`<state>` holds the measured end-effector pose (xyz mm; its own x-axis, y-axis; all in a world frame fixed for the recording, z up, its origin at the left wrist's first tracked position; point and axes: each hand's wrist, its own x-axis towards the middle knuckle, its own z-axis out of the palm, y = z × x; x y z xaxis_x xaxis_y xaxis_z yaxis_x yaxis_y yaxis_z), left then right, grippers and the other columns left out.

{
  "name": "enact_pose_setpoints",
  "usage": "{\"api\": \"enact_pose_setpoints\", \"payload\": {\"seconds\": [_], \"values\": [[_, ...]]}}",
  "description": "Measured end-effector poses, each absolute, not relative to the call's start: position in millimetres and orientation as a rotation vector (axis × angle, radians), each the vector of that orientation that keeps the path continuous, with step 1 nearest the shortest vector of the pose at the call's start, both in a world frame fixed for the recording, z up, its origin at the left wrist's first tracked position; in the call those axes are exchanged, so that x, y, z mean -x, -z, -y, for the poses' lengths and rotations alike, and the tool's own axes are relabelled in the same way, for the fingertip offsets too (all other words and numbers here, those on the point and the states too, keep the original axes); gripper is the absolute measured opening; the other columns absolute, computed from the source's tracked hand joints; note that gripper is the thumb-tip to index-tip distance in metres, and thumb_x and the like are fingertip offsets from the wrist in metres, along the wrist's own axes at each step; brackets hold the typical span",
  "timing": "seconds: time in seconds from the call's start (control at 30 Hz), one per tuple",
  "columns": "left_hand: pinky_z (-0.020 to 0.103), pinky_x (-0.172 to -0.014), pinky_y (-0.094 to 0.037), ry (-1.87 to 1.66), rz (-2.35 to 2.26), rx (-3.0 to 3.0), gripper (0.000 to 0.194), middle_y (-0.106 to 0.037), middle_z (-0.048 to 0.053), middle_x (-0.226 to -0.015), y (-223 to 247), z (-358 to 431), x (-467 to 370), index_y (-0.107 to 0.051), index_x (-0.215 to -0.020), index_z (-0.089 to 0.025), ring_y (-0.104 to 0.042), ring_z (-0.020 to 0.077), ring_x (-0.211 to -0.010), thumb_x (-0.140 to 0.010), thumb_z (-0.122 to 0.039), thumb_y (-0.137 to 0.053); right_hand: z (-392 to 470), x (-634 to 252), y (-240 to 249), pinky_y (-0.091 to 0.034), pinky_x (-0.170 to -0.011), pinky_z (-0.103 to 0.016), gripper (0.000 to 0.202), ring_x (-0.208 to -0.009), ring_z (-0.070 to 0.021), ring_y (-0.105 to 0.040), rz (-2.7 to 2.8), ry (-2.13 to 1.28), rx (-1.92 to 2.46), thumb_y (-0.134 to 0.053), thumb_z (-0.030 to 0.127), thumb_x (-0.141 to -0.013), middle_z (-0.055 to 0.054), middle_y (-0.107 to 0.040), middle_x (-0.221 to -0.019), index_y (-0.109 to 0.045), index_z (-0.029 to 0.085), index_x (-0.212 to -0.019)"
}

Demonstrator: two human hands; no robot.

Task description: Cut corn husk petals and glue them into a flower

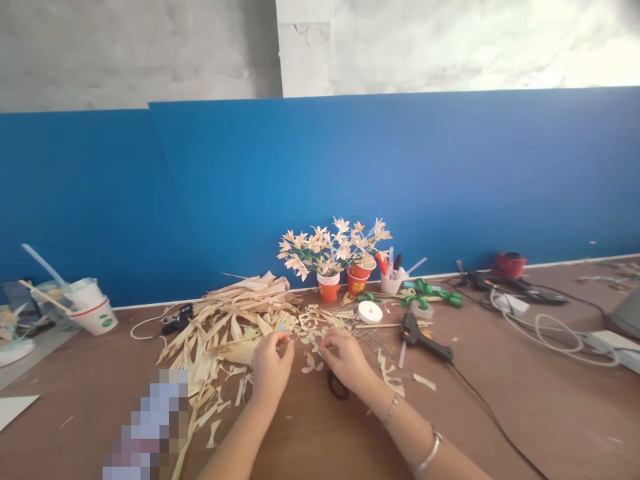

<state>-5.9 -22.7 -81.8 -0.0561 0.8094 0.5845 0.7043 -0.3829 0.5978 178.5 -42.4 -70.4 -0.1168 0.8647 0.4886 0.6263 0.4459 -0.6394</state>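
Both hands are over the near edge of a pile of dried corn husks (215, 340). My left hand (273, 367) has thumb and fingertips brought together; anything between them is too small to name. Across a narrow gap, my right hand (345, 357) is also closed in a pinch, its contents hidden by the fingers. Beneath the right wrist shows the black handle loop of scissors (339, 388), the rest mostly covered. Between the hands lie pale petal-shaped pieces (312, 364) and small husk scraps.
Husk flowers stand in red paper cups (329, 291) before the blue partition (225, 187). A white tape roll (370, 312), a glue gun (425, 340) with a trailing cord and green tape-like pieces (430, 292) lie rightward. A white cup (97, 315) stands left.
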Motion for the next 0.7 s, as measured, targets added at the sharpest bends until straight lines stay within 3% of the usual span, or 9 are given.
{"api": "enact_pose_setpoints", "payload": {"seconds": [0.2, 0.43, 0.7], "values": [[0.038, -0.076, -0.048, -1.428, -1.571, -2.146, 0.015, -0.068, 0.006, -0.082, 85, 21, 7, -0.062, -0.082, -0.02, -0.061, 0.0226, -0.082, -0.076, -0.016, -0.049, 48, -177, 72, -0.04, -0.075, -0.032, 0.019, -0.082, -0.0195, -0.054, 2.079, -0.202, 1.281, -0.057, 0.005, -0.075, -0.003, -0.063, -0.08, -0.066, 0.02, -0.069], [0.039, -0.077, -0.048, -1.363, -1.548, -2.158, 0.016, -0.068, 0.005, -0.081, 83, 22, 8, -0.064, -0.078, -0.02, -0.061, 0.0227, -0.082, -0.077, -0.016, -0.049, 48, -179, 73, -0.038, -0.074, -0.032, 0.022, -0.081, -0.0184, -0.053, 2.143, -0.211, 1.26, -0.057, 0.005, -0.075, -0.003, -0.063, -0.081, -0.068, 0.021, -0.066], [0.037, -0.075, -0.049, -1.389, -1.605, -2.043, 0.021, -0.069, 0.007, -0.081, 85, 17, 11, -0.064, -0.083, -0.019, -0.063, 0.0226, -0.081, -0.083, -0.021, -0.043, 41, -194, 62, -0.038, -0.077, -0.034, 0.018, -0.086, -0.0208, -0.054, 1.922, -0.034, 1.286, -0.052, 0.016, -0.084, -0.006, -0.064, -0.088, -0.069, 0.021, -0.08]]}}
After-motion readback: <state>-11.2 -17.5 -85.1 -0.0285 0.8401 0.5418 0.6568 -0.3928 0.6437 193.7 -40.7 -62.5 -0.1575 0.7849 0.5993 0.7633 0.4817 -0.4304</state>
